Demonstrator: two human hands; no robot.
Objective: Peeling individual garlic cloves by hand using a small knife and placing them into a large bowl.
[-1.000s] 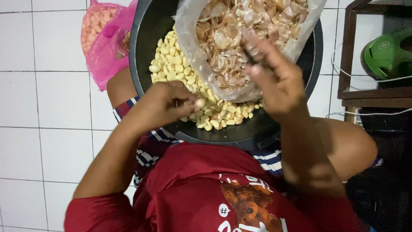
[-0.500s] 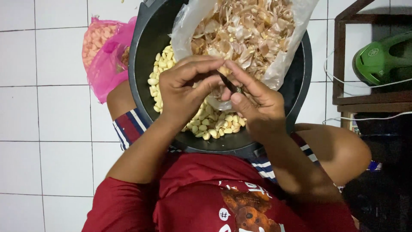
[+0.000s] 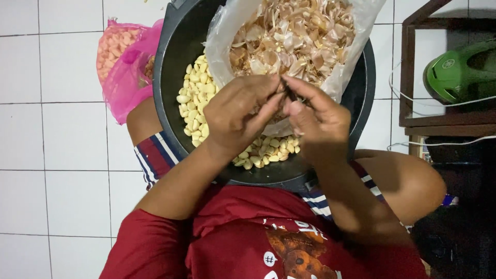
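**A:** Seated on a white tiled floor point(image 3: 51, 129), a person in a red shirt point(image 3: 232, 243) works over a black basin point(image 3: 173, 77) balanced on the lap. Both hands meet above the basin's middle. What is in them?

**B:** A garlic clove point(image 3: 285, 92), mostly hidden. The left hand point(image 3: 237, 116) curls round it from one side, thumb and forefinger pinched close. The right hand point(image 3: 318, 121) closes from the other, fingertips pressed to the same spot; a dark sliver between them may be a small blade, but it is too small to tell.

**A:** So neither hand is loose?

**B:** No. Both are drawn tight on that one small piece, fingertips touching.

**A:** How should the peeling go, by the look of it?

**B:** Judging from the layout, keep the pinch directly over the clear plastic bag of papery skins point(image 3: 294, 36), which sits toward the basin's far edge, so husk falls there and not among the peeled cloves point(image 3: 199, 98) heaped along the left wall and near rim. Short pulls with the nails, the clove turned by the left thumb, should spare the flesh.

**A:** And the supply?

**B:** A pink mesh bag point(image 3: 121, 64) of unpeeled garlic lies on the tiles just beside the basin's left edge.
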